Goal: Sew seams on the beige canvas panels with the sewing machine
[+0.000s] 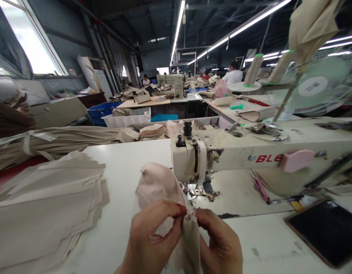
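The beige fabric piece [158, 182] is held up just in front of the sewing machine's needle area, its bunched upper part over the white surface [115, 179] and its narrow lower end hanging down between the two hands. From where I stand, the left hand [154, 234] pinches its edge between thumb and forefinger, a rounded gap showing behind the fingertips. The right hand [220, 239] grips the same edge from the other side, fingers bent and close together (the cloth hides part of its grasp, so I can't see every finger). The two sets of fingertips nearly meet, near the presser foot [198, 192] of the sewing machine [235, 148] but apart from it.

To the left lies an uneven stack of beige fabric panels [47, 213], with a tied bundle of fabric strips [70, 139] beyond it. On the right, pink-handled thread snips [260, 189] rest by the machine, and a dark-screened smartphone [327, 230] lies near the right hand. A pink block [297, 160] sits against the machine's arm, partly covering its red lettering; thread cones [253, 71] and a pale green fan [318, 85] stand behind.
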Demonstrator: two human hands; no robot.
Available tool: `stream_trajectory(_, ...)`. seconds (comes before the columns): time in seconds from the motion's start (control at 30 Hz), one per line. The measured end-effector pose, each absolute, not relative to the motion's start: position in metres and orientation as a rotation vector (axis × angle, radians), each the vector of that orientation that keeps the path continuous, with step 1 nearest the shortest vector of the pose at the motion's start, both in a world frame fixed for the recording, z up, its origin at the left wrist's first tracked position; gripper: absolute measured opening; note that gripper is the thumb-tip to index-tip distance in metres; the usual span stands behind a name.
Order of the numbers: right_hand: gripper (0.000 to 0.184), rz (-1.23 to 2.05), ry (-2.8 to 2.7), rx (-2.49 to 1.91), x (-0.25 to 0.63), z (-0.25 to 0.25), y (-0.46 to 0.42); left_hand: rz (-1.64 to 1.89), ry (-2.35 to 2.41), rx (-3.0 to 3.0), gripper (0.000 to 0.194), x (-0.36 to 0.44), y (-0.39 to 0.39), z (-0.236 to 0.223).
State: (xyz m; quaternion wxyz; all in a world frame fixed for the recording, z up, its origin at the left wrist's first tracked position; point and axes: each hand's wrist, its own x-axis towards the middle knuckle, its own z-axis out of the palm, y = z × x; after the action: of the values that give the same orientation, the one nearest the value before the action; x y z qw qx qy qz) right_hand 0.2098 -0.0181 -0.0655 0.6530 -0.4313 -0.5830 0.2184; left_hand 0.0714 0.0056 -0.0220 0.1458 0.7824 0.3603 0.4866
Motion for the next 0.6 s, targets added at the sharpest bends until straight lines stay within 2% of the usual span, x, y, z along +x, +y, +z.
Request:
stream_trajectory(0.17, 0.011, 0.414, -1.491, -1.055, 0.215, -0.066, -0.014, 1.500, 1.082, 2.303, 0.016, 0.076, 0.004, -0.017)
stream_trajectory(0.33, 0.005, 0.476, -1.285, -1.179, 0.202, -0.069, -0.020, 1.668, 1.320, 2.213, 0.013, 0.071, 0.001, -0.036)
stream_trajectory(0.43, 0.008, 0.583, -1.063, -1.136, 0.186, -0.061, -0.018, 1.747, 1.468, 1.853, 0.006, 0.081, 0.002, -0.047)
stream_trajectory(0.5, 0.013, 0.679, -0.912, -1.087, 0.176, -0.053, -0.015, 1.728, 1.485, 1.606, 0.008, 0.087, 0.002, -0.048)
stream_trajectory(0.6, 0.012, 0.591, -0.914, -1.124, 0.169, -0.049, -0.011, 1.844, 1.584, 1.720, 0.012, 0.080, 0.001, -0.042)
